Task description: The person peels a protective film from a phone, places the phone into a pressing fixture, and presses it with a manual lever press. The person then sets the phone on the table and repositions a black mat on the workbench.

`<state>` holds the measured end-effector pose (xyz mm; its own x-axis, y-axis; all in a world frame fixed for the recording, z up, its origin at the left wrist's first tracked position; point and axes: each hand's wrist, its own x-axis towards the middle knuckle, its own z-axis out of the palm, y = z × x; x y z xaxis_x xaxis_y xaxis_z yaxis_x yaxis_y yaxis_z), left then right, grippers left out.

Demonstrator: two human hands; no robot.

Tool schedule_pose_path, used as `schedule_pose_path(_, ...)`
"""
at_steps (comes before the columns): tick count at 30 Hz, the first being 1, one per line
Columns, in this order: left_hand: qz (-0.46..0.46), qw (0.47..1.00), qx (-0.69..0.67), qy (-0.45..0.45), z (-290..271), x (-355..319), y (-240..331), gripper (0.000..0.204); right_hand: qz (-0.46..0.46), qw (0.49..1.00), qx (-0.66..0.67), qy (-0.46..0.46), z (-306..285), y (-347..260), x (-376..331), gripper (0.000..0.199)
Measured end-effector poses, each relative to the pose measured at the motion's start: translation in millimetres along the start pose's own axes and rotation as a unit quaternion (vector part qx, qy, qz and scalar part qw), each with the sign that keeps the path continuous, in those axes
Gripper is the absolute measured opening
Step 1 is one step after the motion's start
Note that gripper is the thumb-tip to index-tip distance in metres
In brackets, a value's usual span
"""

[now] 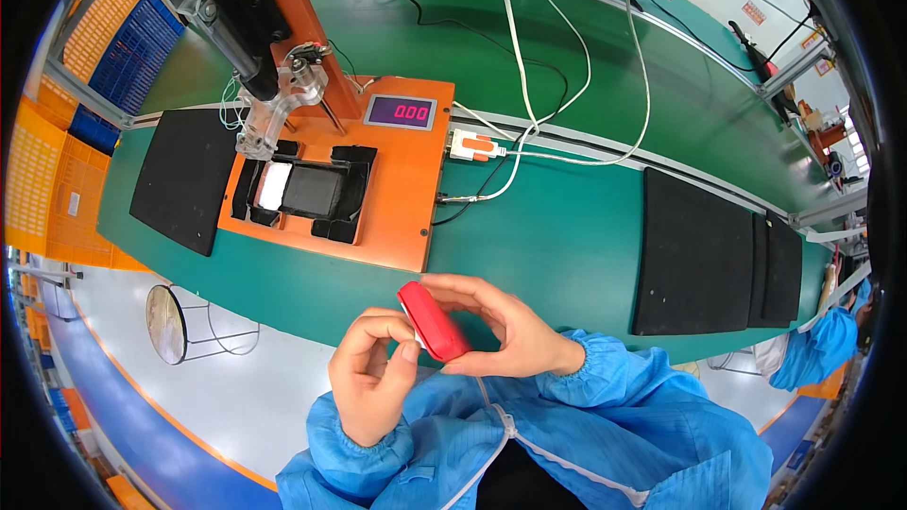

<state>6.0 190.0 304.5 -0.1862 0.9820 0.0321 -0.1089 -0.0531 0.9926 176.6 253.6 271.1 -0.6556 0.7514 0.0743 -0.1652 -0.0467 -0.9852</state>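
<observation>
A small red rounded case [430, 323] with a pale edge is held tilted in front of my chest, just off the table's near edge. My right hand [510, 329] is closed around it, fingers along the far side and thumb underneath. With bent fingers and thumb, my left hand [376, 373] pinches at its pale lower left edge. The thumb and fingertips partly hide that side, and the case's lower end is blurred. Beyond my hands stands an orange test fixture [397, 217] with a black padded nest [314, 191] and a white piece [274, 186] inside.
A clamp arm [269, 118] with a clear head hangs over the nest, beside a lit digital display [401, 111]. White cables [518, 57] cross the green table [548, 236]. Black mats [694, 255] lie at both sides. Orange crates [66, 189] and a stool [167, 325] are left; another person's blue sleeve [817, 349] is right.
</observation>
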Motion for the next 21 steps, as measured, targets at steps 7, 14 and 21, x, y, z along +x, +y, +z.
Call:
schedule_pose_path(7, -0.097, 0.981, -0.166, -0.034, -12, 6, -13, 0.009, 0.036, 0.996, 0.076, -0.026, -3, 5, 2, 0.069)
schedule_pose_path(14, -0.048, 0.986, -0.156, -0.037, -5, 4, -10, 0.02, 0.032, 0.999, 0.009, 0.001, -3, 9, 1, 0.069)
schedule_pose_path(21, -0.058, 0.99, -0.131, -0.003, -6, 2, -13, 0.017, 0.023, 1.0, 0.001, 0.002, -3, 8, 1, 0.07)
